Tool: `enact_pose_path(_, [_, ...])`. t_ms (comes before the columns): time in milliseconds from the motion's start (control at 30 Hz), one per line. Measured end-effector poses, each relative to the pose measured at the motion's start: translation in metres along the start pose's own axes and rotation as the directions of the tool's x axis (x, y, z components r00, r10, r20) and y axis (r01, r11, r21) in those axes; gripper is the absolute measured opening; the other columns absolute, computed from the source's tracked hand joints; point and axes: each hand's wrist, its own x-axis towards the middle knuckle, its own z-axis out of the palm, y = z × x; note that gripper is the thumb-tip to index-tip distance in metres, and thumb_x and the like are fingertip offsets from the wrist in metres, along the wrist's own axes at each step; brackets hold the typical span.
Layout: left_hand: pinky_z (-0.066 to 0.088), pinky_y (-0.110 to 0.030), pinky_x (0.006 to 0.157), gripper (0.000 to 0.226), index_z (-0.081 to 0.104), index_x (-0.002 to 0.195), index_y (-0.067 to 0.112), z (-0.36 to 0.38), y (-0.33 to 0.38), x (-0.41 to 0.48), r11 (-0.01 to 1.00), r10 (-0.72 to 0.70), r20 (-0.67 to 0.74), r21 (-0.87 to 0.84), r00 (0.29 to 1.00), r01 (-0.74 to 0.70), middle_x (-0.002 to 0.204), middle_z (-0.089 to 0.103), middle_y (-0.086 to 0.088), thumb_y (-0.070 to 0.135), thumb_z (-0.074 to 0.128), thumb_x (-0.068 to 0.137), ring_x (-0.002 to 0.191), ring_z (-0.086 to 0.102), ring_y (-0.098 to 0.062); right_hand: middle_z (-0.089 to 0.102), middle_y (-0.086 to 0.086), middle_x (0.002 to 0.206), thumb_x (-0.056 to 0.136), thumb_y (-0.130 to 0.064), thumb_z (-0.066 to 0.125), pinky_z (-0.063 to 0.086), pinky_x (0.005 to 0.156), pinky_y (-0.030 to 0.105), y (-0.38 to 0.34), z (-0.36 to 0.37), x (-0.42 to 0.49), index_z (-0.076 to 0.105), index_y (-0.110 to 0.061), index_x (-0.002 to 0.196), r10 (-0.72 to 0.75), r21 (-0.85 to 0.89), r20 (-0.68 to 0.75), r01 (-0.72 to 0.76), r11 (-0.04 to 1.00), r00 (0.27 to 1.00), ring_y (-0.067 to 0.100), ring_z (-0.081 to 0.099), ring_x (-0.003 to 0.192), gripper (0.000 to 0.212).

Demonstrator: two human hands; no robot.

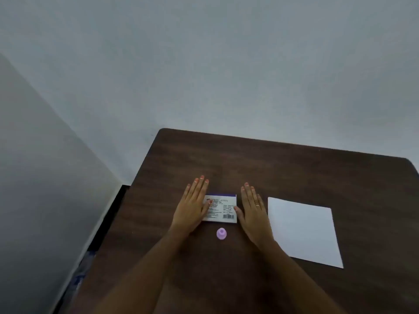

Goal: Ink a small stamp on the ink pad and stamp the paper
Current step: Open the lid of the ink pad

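Note:
A small lilac stamp (221, 233) stands upright on the dark wooden table (294, 168), just in front of a closed ink pad (223, 209) with a white printed label and a blue strip. My left hand (192, 206) lies flat on the table at the pad's left edge, its thumb resting on the label. My right hand (252, 208) lies flat at the pad's right edge, thumb touching it, a ring on one finger. Both hands have fingers extended and hold nothing. A white sheet of paper (303, 230) lies to the right of my right hand.
The table stands against a grey wall (204, 64) at its far edge. A gap with dark floor and blurred bluish things (88, 259) runs along the table's left side, beside a second wall. Bare tabletop lies behind the pad and on the far right.

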Motion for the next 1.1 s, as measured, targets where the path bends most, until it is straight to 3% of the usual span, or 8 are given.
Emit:
enact_pose_path(167, [-0.003,-0.027,0.113,0.064,0.009,0.142,0.019,0.004,-0.035,-0.005,0.982,0.109,0.160,-0.172,0.981,-0.081,0.155,0.009,-0.003,0.044,0.038,0.092,0.141,0.002,-0.011,-0.001,-0.007,0.154,0.091,-0.044,0.037,0.002,0.111,0.024,0.004,0.010,0.001,-0.002,-0.026,0.141,-0.085,0.057,0.240,0.073,0.996,0.967,0.006,0.001,0.139,0.066])
enact_pose_path(367, [0.000,-0.026,0.111,0.092,0.005,0.141,0.028,0.005,-0.056,-0.004,0.941,0.187,0.263,-0.324,0.946,-0.096,0.154,0.001,0.008,0.054,0.062,0.074,0.135,0.001,-0.002,-0.011,-0.018,0.146,0.080,-0.056,0.050,0.002,0.109,0.026,0.009,0.005,0.004,-0.003,-0.032,0.140,-0.134,0.046,0.305,0.126,0.991,0.943,-0.003,-0.002,0.128,0.084])
enact_pose_path(533, [0.001,-0.027,0.112,0.093,0.012,0.141,0.025,0.007,-0.057,-0.003,0.920,0.226,0.204,-0.366,0.953,-0.140,0.154,0.012,0.001,0.048,0.068,0.071,0.131,0.004,0.001,0.011,-0.006,0.155,0.075,-0.049,0.062,0.012,0.109,0.027,0.010,0.003,0.008,0.010,-0.029,0.141,-0.134,0.103,0.294,0.108,0.989,0.946,0.006,0.013,0.137,0.087])
enact_pose_path(667, [0.000,-0.026,0.112,0.095,0.018,0.139,0.022,0.009,-0.053,-0.002,0.901,0.188,0.149,-0.420,0.971,-0.110,0.150,0.024,-0.001,0.043,0.074,0.066,0.136,0.013,-0.006,0.018,-0.004,0.153,0.072,-0.044,0.067,0.016,0.109,0.026,0.010,0.000,0.010,0.019,-0.026,0.140,-0.141,0.153,0.283,0.100,0.983,0.949,0.011,0.018,0.138,0.085])
enact_pose_path(833, [-0.001,-0.027,0.112,0.106,0.011,0.139,0.025,0.010,-0.052,-0.001,0.873,0.108,0.140,-0.486,0.984,-0.027,0.146,0.031,0.002,0.042,0.079,0.059,0.126,0.016,0.003,0.036,-0.005,0.145,0.074,-0.038,0.069,0.031,0.106,0.029,0.006,-0.013,0.015,0.040,-0.025,0.132,-0.113,0.250,0.269,0.044,0.967,0.957,0.011,0.033,0.132,0.066])
enact_pose_path(933, [0.002,-0.029,0.113,0.109,0.009,0.139,0.028,0.009,-0.052,-0.001,0.855,0.102,0.145,-0.519,0.984,-0.012,0.145,0.032,0.002,0.040,0.080,0.057,0.124,0.019,0.005,0.064,0.002,0.120,0.078,-0.027,0.067,0.044,0.094,0.027,0.000,-0.024,0.027,0.062,-0.020,0.111,-0.088,0.360,0.089,0.050,0.932,0.992,0.015,0.056,0.112,0.034])
enact_pose_path(1000, [0.010,-0.036,0.115,0.109,0.009,0.138,0.032,0.007,-0.051,-0.001,0.837,0.074,0.165,-0.547,0.984,0.029,0.146,0.029,0.002,0.038,0.081,0.056,0.124,0.019,0.002,0.070,0.005,0.105,0.083,-0.024,0.061,0.049,0.085,0.031,-0.007,-0.029,0.039,0.066,-0.018,0.101,-0.022,0.414,0.029,0.009,0.910,0.999,0.018,0.061,0.099,0.020])
enact_pose_path(1100, [0.021,-0.045,0.114,0.106,0.011,0.136,0.037,0.005,-0.050,0.000,0.819,0.048,0.185,-0.570,0.982,0.067,0.147,0.028,0.002,0.040,0.081,0.056,0.130,0.024,-0.007,0.067,0.007,0.107,0.088,-0.025,0.054,0.051,0.081,0.029,-0.015,-0.028,0.060,0.062,-0.016,0.104,0.088,0.505,0.036,-0.094,0.858,0.995,0.016,0.059,0.099,0.020])
